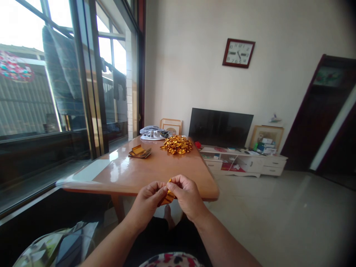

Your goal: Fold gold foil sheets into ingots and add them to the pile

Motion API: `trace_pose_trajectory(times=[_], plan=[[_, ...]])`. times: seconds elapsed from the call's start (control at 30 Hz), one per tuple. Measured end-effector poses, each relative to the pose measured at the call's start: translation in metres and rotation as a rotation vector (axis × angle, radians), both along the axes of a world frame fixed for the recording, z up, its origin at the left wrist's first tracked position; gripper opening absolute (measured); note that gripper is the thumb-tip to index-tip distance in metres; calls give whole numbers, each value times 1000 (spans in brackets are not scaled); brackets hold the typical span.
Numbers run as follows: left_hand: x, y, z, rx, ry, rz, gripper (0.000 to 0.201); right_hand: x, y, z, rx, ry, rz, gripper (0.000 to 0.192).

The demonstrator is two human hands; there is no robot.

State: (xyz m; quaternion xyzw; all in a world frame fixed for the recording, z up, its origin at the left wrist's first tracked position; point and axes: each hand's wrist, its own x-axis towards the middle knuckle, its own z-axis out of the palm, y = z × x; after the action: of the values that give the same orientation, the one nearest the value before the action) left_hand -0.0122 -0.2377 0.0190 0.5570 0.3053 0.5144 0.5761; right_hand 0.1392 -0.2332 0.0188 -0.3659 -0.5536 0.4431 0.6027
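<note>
Between my two hands is a piece of gold foil paper, partly folded, just over the near edge of the wooden table. My left hand pinches its left side with thumb and forefinger. On the other side, my right hand has its fingertips closed on the foil's upper part, thumbs almost meeting. Farther back on the table lies a heap of folded gold foil pieces. A small stack of flat gold foil sheets rests left of that heap.
Folded cloth lies at the table's far end. Beyond it are a television on a white cabinet and a wall clock. Windows run along the left. A bag of items sits at lower left.
</note>
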Motion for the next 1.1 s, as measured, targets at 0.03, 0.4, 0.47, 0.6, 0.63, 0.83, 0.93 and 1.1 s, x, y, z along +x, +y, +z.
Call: trace_pose_trajectory(times=[0.03,0.4,0.47,0.6,0.63,0.83,0.93,1.1], plan=[[0,0,1,-7,-4,-13,34,1,0,0,-9,10,3,23],[0,0,-1,-51,-11,-94,39,2,4,-2,-51,56,-49,22],[0,1,-2,-48,-13,-100,39,1,4,0,-79,82,-45,24],[0,1,-3,-52,-18,-82,40,6,4,2,-80,38,9,33],[0,1,-3,-50,-21,-75,39,8,4,2,-67,6,37,33],[-2,3,-3,-38,-2,-68,36,13,3,-1,-27,-65,38,34],[-6,4,-3,-40,8,-118,36,15,3,1,-44,-6,26,35],[-12,5,-5,-36,-56,-148,34,22,6,5,-91,48,-20,36]])
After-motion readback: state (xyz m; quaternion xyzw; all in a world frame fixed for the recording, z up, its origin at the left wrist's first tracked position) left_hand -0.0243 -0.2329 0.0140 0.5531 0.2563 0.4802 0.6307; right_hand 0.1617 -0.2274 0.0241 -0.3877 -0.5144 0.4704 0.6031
